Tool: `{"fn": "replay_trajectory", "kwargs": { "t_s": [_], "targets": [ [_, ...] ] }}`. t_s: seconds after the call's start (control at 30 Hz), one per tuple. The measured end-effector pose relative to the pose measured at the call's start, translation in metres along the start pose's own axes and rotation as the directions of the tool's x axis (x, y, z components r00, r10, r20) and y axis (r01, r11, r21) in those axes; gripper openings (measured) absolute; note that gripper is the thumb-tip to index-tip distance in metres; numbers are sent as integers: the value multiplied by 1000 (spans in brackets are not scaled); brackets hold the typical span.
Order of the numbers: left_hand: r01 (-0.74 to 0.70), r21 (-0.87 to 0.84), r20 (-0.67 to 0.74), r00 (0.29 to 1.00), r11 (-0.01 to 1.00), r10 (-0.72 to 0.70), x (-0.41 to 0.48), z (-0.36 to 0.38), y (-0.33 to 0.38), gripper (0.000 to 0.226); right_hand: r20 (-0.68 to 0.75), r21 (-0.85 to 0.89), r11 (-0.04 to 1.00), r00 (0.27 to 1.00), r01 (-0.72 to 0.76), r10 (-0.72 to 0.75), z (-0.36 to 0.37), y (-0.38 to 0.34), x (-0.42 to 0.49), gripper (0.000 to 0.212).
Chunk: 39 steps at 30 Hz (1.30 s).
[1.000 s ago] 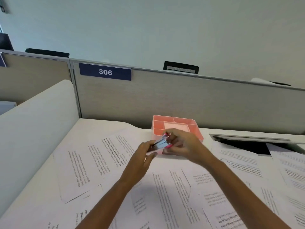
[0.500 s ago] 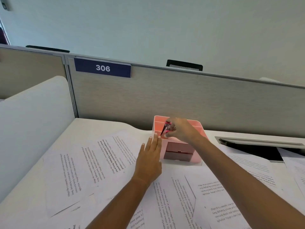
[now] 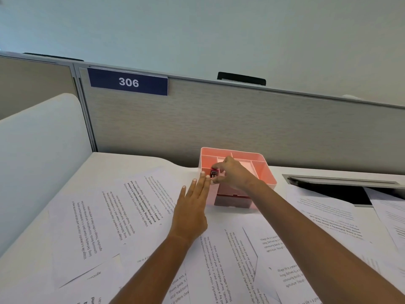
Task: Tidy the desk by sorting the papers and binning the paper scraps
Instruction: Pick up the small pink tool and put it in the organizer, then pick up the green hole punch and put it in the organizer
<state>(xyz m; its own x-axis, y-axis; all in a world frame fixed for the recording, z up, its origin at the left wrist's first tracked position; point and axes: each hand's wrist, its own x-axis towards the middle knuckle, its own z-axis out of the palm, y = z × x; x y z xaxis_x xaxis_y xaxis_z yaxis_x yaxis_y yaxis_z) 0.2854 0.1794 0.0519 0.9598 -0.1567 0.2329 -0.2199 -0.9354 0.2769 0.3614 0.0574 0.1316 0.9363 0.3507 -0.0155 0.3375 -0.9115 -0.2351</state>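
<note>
1. Papers cover the desk to its back edge, unmoved.
2. Right hand still pinches a small red object over the organizer at the back edge.
3. Left hand, fingers straight, touches the organizer's left wall.

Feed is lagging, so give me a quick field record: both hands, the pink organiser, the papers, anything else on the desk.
Left hand: open, straight fingers against the pink plastic desk organiser's left front corner
Right hand: pinches a small dark red item above the organiser's front-left compartment; item unidentifiable
Papers: printed white sheets, loose and overlapping on the white desk
Scraps: none clearly visible
Partition: blue sign reading 306
Right side: open grey cable hatch in the desk
</note>
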Motion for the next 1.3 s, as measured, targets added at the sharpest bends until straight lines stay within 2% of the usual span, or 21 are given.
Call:
{"fn": "replay_trajectory", "kwargs": {
  "t_s": [0.2, 0.27, 0.33, 0.4, 0.47, 0.5, 0.57, 0.63, 0.67, 0.8, 0.93, 1.13, 1.3],
  "targets": [
    [17, 38, 49, 999, 999, -19, 1, -4, 1, 82, -72, -152, 988, 997, -37, 26, 5, -6, -11, 48],
    [14, 75, 63, 998, 997, -19, -5, -4, 2, 81, -178, -180, 981, 983, -70, 37, 7, -8, -23, 53],
    [34, 81, 77, 996, 996, -41, -16, -1, 4, 79, -366, -126, 985, 929, -113, 60, 15, -10, -42, 51],
    [73, 34, 87, 993, 997, -76, -31, 4, 10, 72, -535, -38, 990, 840, -135, 94, 29, -17, -69, 45],
    [94, 3, 82, 992, 996, -94, -50, 10, 20, 66, -616, 22, 991, 779, -129, 115, 47, -25, -98, 40],
    [86, -17, 32, 996, 996, -86, -61, 13, 27, 67, -633, 28, 990, 764, -140, 127, 60, -27, -112, 39],
    [82, -62, -66, 994, 995, -86, -81, 17, 38, 71, -570, 89, 977, 795, -192, 208, 83, -29, -142, 37],
    [116, -126, 35, 993, 985, -113, -104, 24, 43, 68, -491, 146, 964, 829, -224, 267, 103, -29, -170, 35],
    [147, -140, 89, 987, 979, -135, -115, 27, 44, 66, -482, 120, 965, 836, -235, 263, 111, -27, -183, 35],
    [129, -120, 124, 986, 984, -114, -148, 24, 57, 64, -473, -2, 957, 843, -290, 254, 120, -28, -229, 41],
    [103, -37, 224, 970, 994, -92, -169, 11, 72, 65, -451, -68, 929, 842, -364, 296, 114, -30, -262, 41],
    [57, -35, 225, 973, 998, -48, -187, 0, 103, 66, -475, -104, 910, 824, -402, 309, 101, -29, -306, 42],
    [33, -17, 260, 965, 999, -28, -205, 7, 133, 65, -428, -118, 918, 853, -379, 297, 93, -21, -336, 41]
  ]
}}
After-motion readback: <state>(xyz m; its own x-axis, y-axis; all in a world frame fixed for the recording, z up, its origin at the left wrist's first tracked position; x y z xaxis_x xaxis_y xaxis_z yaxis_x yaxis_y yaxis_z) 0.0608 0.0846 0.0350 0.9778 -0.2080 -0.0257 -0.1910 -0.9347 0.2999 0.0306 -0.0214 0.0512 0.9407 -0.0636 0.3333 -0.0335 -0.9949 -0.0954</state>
